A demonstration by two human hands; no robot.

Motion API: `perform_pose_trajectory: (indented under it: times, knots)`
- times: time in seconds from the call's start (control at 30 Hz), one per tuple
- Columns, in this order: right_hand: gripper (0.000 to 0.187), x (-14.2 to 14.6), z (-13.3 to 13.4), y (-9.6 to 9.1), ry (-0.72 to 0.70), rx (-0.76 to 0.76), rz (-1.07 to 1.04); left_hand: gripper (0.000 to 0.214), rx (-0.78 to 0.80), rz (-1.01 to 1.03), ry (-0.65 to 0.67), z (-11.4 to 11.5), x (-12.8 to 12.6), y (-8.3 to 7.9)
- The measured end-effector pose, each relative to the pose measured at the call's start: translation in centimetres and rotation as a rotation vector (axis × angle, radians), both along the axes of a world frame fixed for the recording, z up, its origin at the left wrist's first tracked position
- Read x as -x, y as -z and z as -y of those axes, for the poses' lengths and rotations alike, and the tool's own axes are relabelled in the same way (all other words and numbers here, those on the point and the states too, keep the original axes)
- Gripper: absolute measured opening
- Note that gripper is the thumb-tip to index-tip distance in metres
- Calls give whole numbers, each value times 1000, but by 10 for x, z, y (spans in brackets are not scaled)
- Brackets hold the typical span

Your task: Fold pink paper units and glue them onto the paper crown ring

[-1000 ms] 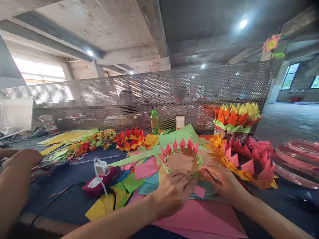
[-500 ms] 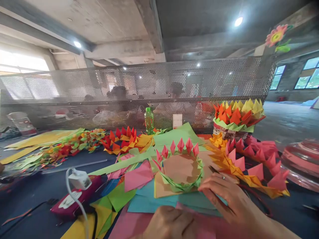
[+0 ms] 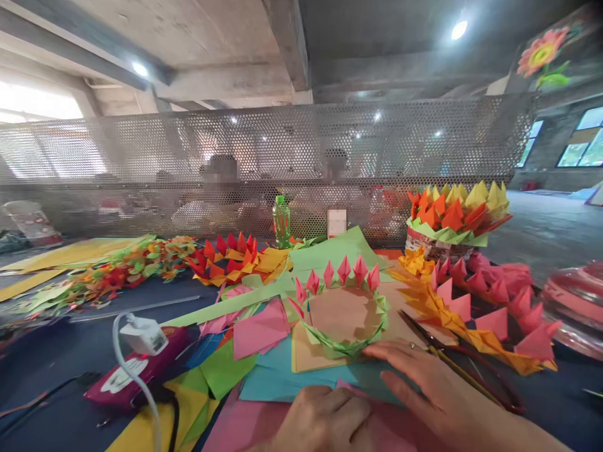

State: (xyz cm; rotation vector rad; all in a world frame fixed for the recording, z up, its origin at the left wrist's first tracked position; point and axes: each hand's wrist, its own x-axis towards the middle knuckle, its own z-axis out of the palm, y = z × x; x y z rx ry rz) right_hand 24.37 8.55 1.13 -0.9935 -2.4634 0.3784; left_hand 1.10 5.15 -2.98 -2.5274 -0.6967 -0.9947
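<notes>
A green folded-paper ring [image 3: 343, 342] with pink paper points along its back edge lies on a tan sheet in the middle of the table. My right hand [image 3: 424, 386] lies flat with fingers stretched out on the teal sheet [image 3: 287, 380], fingertips touching the ring's near edge. My left hand [image 3: 325, 424] is at the bottom edge, fingers curled down on the pink paper [image 3: 235, 424]; what it holds, if anything, is hidden.
Scissors [image 3: 452, 364] lie right of my right hand. A white charger on a red box [image 3: 136, 358] with a cable sits left. Paper crowns [image 3: 456, 216], loose coloured sheets, a green bottle [image 3: 281, 220] and a perforated metal screen with people behind fill the back.
My left hand has drawn back from the ring to the bottom edge. My right hand has flattened beside the ring. The view has shifted right and tilted up.
</notes>
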Motion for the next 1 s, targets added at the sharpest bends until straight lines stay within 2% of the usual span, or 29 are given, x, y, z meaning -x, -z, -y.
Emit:
perform_pose_trajectory:
  times: [0.1, 0.2, 0.5, 0.7, 0.87, 1.0]
  knots:
    - [42, -2, -2, 3, 42, -8, 47, 32, 7, -11, -1, 0, 0, -3]
    - [38, -1, -3, 6, 22, -45, 65, 33, 7, -27, 5, 0, 0, -5]
    - [27, 3, 1, 5, -49, -188, -42, 33, 25, -82, 6, 3, -1, -10]
    - [30, 2, 6, -2, -126, -54, -41, 36, 35, -89, 3, 0, -2, -12]
    - [37, 1, 10, -5, -77, 139, -35, 35, 30, -90, 26, 3, -2, -15]
    - [41, 2, 8, -3, -45, 126, -72, 39, 33, -93, 31, 3, -2, -16]
